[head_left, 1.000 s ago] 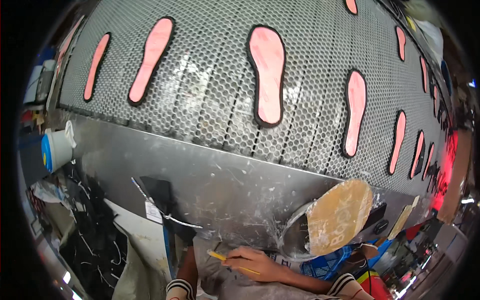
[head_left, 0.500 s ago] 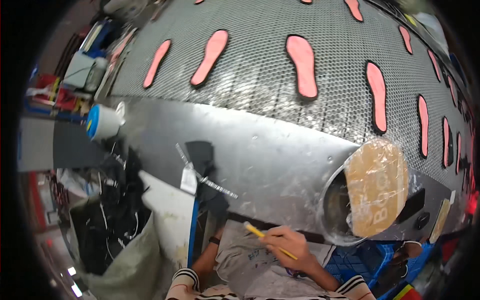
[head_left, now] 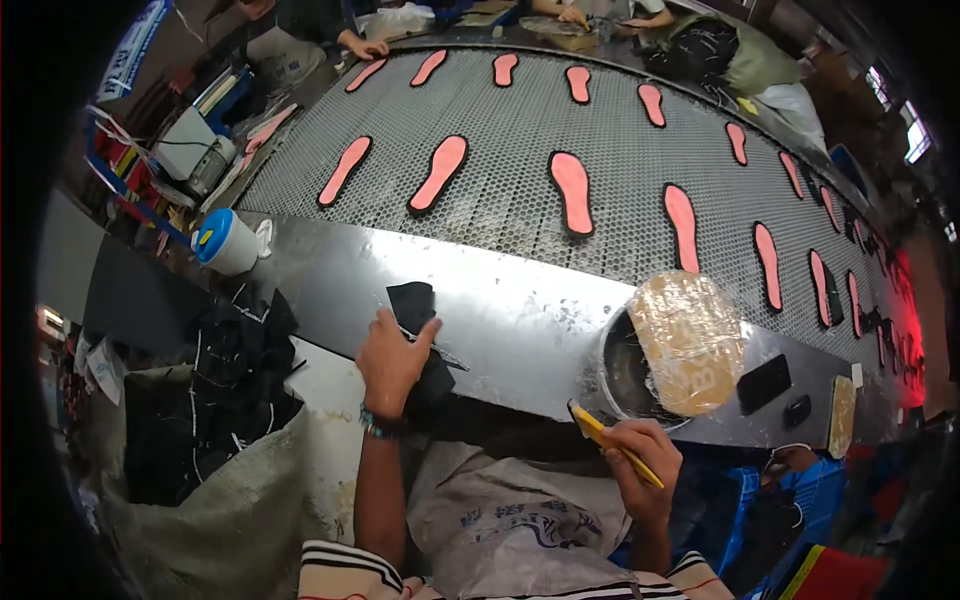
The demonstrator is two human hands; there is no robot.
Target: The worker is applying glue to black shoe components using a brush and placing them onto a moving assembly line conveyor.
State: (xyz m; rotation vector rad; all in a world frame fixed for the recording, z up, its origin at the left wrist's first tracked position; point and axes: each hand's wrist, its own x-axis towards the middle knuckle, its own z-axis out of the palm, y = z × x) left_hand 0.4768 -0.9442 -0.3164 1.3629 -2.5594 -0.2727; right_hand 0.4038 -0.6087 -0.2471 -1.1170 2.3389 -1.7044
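My left hand is closed over a black fabric piece at the front edge of the metal ledge, its thumb and fingers on either side. A second dark piece hangs just below it, and a thin white-edged strip shows beside the thumb. In my right hand is a yellow-handled brush, its tip pointing up and left. The brush is beside a round pot, partly covered by a plastic-wrapped cardboard piece. The pot's contents are mostly hidden.
Pink insole shapes with black borders lie on a mesh conveyor beyond the ledge. A blue-lidded tub stands left, above a sack of black pieces. A phone lies right. Other people's hands work at the far side.
My left hand has come up from below the ledge onto the black piece. My right hand with the brush has moved right, toward the pot. The view has shifted, showing more of the far side.
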